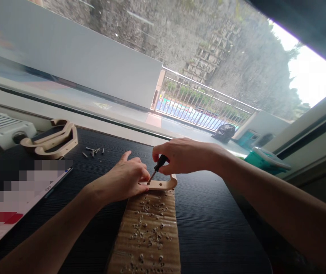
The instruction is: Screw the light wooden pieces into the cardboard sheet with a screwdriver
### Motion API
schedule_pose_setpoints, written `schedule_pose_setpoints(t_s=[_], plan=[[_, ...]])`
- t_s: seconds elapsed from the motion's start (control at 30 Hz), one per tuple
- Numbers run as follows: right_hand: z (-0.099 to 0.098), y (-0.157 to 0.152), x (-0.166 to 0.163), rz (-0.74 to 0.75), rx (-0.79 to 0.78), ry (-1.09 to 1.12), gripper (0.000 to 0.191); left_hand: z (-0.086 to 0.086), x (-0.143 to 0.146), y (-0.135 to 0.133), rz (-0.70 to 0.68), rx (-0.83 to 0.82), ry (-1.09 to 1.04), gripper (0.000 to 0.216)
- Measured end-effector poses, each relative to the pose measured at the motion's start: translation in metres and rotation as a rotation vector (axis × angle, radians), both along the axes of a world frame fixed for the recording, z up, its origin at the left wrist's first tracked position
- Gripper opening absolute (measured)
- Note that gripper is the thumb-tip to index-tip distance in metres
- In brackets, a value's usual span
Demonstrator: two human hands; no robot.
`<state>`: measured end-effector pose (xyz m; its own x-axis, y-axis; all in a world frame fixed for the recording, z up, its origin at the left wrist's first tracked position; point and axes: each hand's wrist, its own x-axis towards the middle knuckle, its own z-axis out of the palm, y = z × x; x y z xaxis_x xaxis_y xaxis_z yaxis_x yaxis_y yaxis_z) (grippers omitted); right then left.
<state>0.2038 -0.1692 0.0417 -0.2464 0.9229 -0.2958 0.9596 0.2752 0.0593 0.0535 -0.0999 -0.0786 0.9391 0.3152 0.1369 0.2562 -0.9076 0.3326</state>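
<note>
Gripping screwdriver in right hand | pinching wooden hook in left hand, board's far edge | probably light, stiff: grasp flat bar

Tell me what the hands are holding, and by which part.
The right hand holds a screwdriver by its black handle; the left hand holds a wooden hook by its straight part.
</note>
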Motion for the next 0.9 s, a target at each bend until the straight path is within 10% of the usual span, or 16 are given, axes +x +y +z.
schedule_pose_setpoints(t_s=[0.9], plan=[[0.0015,-0.0006,0.0052,0.025,-0.030,0.122,0.020,-0.0003,-0.0008,0.0019,-0.001,-0.041,0.016,0.023]])
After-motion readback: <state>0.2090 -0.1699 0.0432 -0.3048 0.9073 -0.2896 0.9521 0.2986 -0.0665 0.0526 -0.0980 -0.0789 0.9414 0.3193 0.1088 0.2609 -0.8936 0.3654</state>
